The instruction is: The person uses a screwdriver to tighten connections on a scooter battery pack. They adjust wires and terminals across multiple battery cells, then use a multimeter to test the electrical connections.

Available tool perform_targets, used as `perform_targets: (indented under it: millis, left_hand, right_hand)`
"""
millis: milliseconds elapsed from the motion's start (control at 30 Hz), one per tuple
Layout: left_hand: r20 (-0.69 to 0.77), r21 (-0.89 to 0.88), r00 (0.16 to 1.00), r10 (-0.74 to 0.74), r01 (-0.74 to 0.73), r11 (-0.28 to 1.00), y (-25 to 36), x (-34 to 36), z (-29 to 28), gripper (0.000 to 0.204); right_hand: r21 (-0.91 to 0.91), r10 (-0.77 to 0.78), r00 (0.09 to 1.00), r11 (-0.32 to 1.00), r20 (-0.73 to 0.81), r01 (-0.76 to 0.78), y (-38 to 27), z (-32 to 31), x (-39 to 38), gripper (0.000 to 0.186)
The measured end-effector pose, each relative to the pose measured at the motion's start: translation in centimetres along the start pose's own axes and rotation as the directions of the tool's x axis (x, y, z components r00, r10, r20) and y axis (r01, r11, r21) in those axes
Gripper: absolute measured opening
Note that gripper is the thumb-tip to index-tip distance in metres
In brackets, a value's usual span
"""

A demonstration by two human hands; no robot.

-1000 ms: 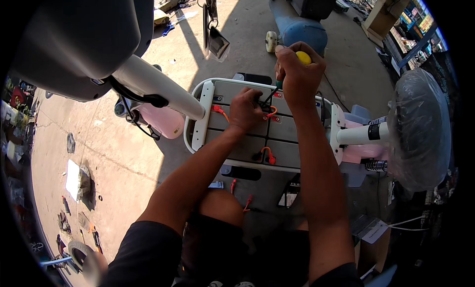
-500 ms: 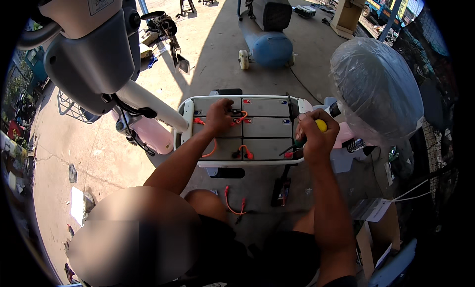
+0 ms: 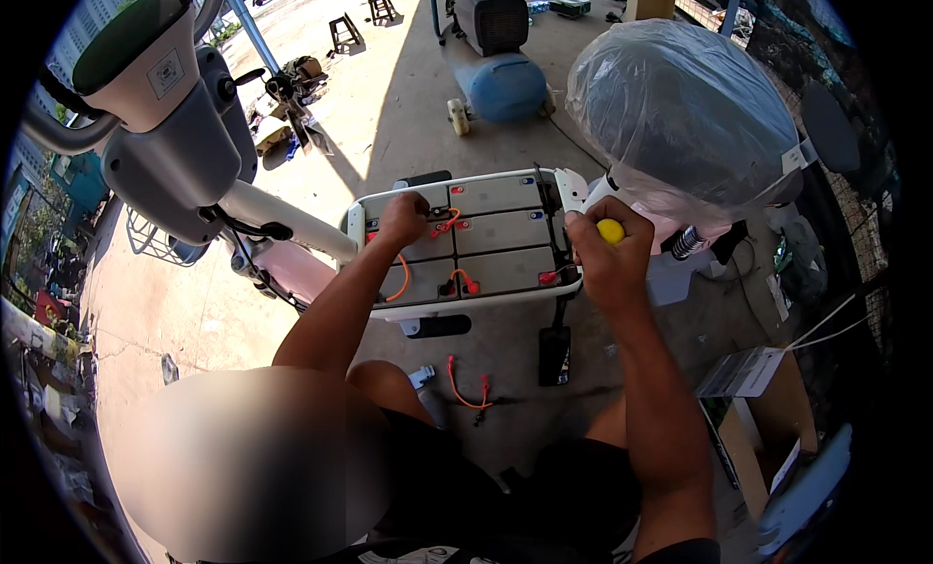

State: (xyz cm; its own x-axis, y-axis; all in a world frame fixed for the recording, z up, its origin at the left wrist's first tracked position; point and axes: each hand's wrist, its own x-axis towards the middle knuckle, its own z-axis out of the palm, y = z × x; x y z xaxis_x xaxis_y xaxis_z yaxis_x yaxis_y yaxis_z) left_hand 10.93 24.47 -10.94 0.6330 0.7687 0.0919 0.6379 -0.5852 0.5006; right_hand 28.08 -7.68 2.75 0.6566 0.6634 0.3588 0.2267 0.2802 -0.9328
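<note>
A scooter's open battery bay point(image 3: 362, 217), white-rimmed, holds several grey batteries point(image 3: 496, 232) linked by orange cables point(image 3: 399, 280). My left hand point(image 3: 403, 217) is closed on the left part of the batteries, by an orange cable end. My right hand point(image 3: 603, 253) grips a yellow-handled screwdriver point(image 3: 610, 231) at the bay's right edge, its tip hidden near a red terminal point(image 3: 549, 276). A loose orange cable point(image 3: 465, 383) lies on the concrete below the bay.
The scooter's grey front and handlebar point(image 3: 165, 127) rise at left. Its plastic-wrapped seat point(image 3: 685, 117) stands at right. A blue air compressor point(image 3: 501, 78) sits behind. A black part point(image 3: 555, 355) lies on the floor, and cardboard point(image 3: 758, 418) is at lower right.
My view has shifted, so the scooter front now fills the left. My right hand came down from above the bay to its right edge; my left hand moved to the bay's left side.
</note>
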Motion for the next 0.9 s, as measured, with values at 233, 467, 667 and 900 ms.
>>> perform_targets:
  millis: [233,467,667,900]
  left_hand:
    - [-0.08,-0.179,0.996,0.044,-0.058,0.982,0.7,-0.9,0.6,0.023]
    - [-0.129,-0.21,0.991,0.045,-0.072,0.975,0.9,-1.1,1.2,0.021]
    - [-0.127,-0.188,0.992,0.016,-0.04,0.981,1.3,-0.7,1.9,0.018]
    - [-0.189,-0.148,0.973,0.131,-0.16,0.976,0.3,-0.5,2.4,0.016]
  right_hand:
    - [-0.026,0.014,1.0,1.0,0.005,-0.014,-1.2,0.0,-0.4,0.03]
    - [-0.106,-0.067,0.998,0.992,-0.01,0.065,-1.5,-0.3,-0.4,0.028]
    - [-0.123,-0.074,0.997,0.99,-0.017,0.071,-1.6,-0.4,-0.5,0.031]
    - [-0.165,-0.071,0.997,0.984,-0.008,0.069,-1.3,-0.2,-0.4,0.028]
